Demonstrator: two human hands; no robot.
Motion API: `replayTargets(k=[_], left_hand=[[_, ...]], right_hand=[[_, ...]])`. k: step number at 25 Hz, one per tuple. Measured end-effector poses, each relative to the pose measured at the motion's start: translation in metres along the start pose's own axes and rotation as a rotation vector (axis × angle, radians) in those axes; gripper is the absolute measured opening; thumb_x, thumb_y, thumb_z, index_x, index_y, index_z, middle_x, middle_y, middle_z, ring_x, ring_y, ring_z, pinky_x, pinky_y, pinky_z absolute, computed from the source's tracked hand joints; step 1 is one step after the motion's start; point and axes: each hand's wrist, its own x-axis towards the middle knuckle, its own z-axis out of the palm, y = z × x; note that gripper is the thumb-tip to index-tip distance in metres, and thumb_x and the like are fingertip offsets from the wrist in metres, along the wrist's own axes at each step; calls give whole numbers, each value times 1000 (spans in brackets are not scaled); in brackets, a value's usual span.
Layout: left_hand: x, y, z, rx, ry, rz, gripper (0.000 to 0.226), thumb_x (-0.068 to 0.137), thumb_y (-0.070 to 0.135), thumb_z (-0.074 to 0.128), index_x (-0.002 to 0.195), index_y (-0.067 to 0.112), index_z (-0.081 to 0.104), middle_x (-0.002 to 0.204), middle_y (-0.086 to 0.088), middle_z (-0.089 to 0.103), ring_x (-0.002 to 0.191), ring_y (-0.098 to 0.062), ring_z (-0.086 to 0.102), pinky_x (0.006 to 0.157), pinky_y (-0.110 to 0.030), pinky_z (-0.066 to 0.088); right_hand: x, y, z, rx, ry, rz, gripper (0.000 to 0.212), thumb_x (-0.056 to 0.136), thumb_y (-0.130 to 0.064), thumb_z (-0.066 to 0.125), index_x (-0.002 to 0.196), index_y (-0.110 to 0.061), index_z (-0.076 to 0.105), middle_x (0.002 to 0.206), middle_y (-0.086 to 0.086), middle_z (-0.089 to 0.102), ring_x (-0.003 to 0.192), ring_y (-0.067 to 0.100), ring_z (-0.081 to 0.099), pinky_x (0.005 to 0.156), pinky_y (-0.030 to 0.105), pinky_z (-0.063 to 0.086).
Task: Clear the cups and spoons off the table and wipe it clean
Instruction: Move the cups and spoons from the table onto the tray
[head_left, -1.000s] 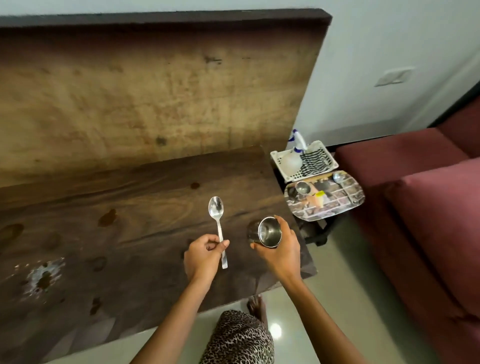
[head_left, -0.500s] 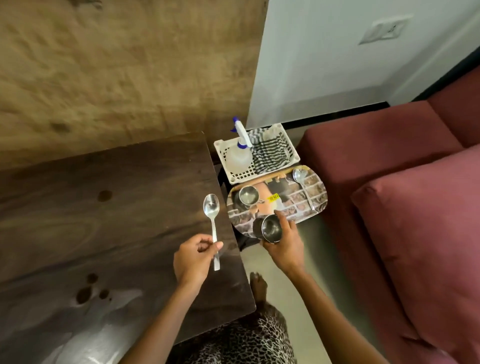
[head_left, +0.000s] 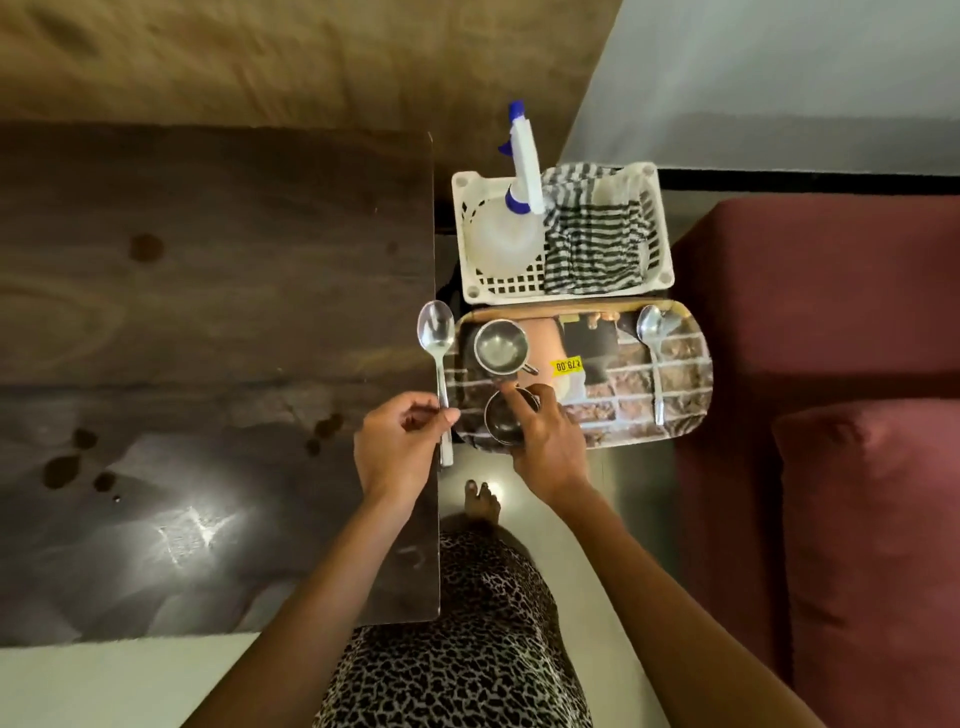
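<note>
Dark table (head_left: 208, 322): left hand (head_left: 400, 449) pinches spoon (head_left: 439, 358); right hand (head_left: 545, 441) grips cup (head_left: 503, 423) on tray (head_left: 685, 410).

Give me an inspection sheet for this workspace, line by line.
Surface: dark wooden table with brown stains in several spots; no cup seen on it.
Job's things: held spoon above the table's right edge; held cup at the near left corner of the tray; second cup and second spoon already on the tray.
Clutter: yellow price sticker on the tray.
Hands: left hand pinches the held spoon's handle; right hand grips the held cup at its rim.
Cables: nothing seen.
Surroundings: white basket with spray bottle and striped cloth beyond the tray; red sofa to the right.
</note>
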Motion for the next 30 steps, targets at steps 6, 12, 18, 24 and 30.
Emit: replayTargets(k=[6,12,18,24,30], left_hand=[[8,-7,18,-58,10,-13,14,73,19,76,76,29,68,73,3,70,64,-12,63,72,-41,57],[1,-7,29,-117,12,-64,16,73,16,76,76,30,68,70,4,68,65,-11,62,73,-38,55],[-17,10,59,-126,-140,-27,17,73,15,76,74,30,69,72,4,71,63,-5,63,67,-28,54],[-16,20,89,-8,-215,79,14,77,19,73,91,19,70,83,7,71,75,-4,65,71,-21,53],[-15,19,79,2,-183,90,7,85,14,64,90,18,67,82,15,66,74,13,61,66,-3,46]], right_hand=[[9,9,9,12,137,-84,95,49,0,87,133,-24,51,105,20,59,72,34,64,53,37,53],[-3,14,-6,107,267,-16,74,59,-44,83,126,-26,57,115,4,63,99,25,62,88,45,44],[-10,-7,-49,1212,98,393,12,83,-15,68,94,-20,70,84,-5,71,78,5,64,70,16,50],[5,30,-61,1288,206,612,13,84,-3,64,74,-10,65,71,3,63,63,10,56,58,18,47],[43,84,-35,952,209,718,8,82,-3,68,78,-10,69,76,-1,66,78,14,59,87,29,49]])
